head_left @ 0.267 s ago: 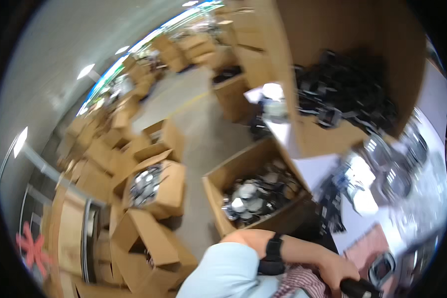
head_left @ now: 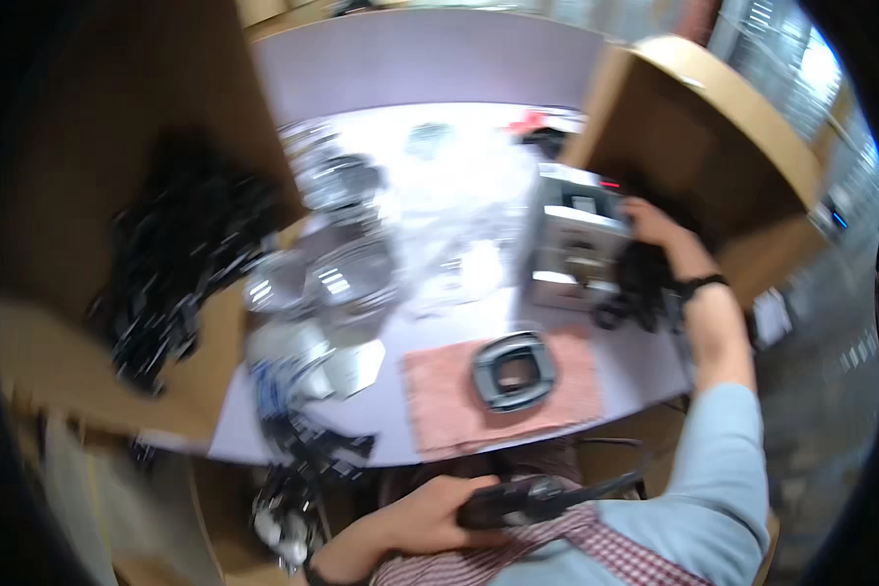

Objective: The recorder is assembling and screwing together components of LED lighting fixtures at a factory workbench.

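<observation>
My left hand [head_left: 430, 513] is wrapped round a black corded hand tool [head_left: 523, 503], shaped like an electric screwdriver, held low in front of my apron. A cable runs from the tool's end toward the right. My right hand [head_left: 654, 225] reaches out beside a white box-shaped unit [head_left: 581, 249] with a small red light; motion smears its fingers. Below that hand hang dark parts or cables [head_left: 645, 283], too blurred to name. Between the hands, a rounded grey frame with a window [head_left: 545, 376] lies on a pink cloth [head_left: 435, 400].
On the left, a big carton [head_left: 88, 381] holds a heap of black parts [head_left: 190, 254]. Clear rounded pieces [head_left: 352, 269] and black strips [head_left: 313, 439] lie beside it on the white table [head_left: 391, 430]. Another open carton [head_left: 801, 239] stands at the right. A low panel [head_left: 430, 54] borders the far side.
My view has swung right, from the aisle of cartons to the table. My right hand has come into view at the right. My left hand still holds the black tool.
</observation>
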Available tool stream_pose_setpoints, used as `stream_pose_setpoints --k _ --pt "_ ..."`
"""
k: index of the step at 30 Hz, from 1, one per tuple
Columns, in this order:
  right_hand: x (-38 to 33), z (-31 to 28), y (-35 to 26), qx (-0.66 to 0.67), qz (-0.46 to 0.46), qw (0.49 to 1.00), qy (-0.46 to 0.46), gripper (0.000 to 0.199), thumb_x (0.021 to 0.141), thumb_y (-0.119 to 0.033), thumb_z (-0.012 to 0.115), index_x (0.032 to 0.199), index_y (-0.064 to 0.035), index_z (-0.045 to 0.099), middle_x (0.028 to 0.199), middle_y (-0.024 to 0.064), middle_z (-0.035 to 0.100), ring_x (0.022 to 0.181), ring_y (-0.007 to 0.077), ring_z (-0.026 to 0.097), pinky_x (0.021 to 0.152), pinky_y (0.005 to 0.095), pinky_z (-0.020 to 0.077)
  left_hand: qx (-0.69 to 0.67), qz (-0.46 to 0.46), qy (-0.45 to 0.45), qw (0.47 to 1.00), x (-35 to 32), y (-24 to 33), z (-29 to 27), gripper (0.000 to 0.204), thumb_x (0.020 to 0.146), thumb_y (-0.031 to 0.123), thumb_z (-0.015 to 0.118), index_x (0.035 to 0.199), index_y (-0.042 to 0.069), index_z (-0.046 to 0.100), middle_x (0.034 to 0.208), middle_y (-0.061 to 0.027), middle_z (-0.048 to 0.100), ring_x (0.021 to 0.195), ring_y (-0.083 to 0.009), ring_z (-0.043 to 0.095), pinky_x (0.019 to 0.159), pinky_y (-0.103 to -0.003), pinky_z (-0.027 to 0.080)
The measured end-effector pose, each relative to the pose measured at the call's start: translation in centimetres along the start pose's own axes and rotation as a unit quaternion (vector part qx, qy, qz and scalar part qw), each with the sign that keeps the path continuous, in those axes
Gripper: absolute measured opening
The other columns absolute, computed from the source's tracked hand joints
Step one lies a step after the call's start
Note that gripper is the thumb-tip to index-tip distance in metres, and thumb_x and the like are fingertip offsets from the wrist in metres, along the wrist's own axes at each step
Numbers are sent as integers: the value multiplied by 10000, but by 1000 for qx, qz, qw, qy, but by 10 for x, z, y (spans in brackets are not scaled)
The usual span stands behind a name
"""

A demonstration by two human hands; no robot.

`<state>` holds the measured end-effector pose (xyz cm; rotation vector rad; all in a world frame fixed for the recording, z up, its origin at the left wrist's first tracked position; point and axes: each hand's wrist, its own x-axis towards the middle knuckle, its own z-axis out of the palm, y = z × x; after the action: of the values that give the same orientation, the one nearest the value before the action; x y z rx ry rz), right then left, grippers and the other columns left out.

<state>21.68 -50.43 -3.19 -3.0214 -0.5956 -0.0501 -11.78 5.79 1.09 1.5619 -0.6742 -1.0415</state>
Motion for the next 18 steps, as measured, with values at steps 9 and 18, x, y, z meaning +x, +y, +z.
stream_pose_setpoints --k 9,18 --pt "-39 -26 -97 10 131 987 -92 612 744 -184 774 1335 -79 652 1448 154 536 1330 363 520 1130 395 424 -46 -34 -44 997 12 2 -7 493 786 186 904 1187 20 671 1017 -38 742 903 -92 624 849 -272 514" --pt "-77 -43 -146 80 26 996 -7 575 784 -142 711 1349 -81 621 1524 216 463 1399 385 460 1161 403 389 -44 -57 -62 995 22 -6 -6 575 772 174 910 1262 24 652 1053 -33 735 945 -108 622 889 -282 510"
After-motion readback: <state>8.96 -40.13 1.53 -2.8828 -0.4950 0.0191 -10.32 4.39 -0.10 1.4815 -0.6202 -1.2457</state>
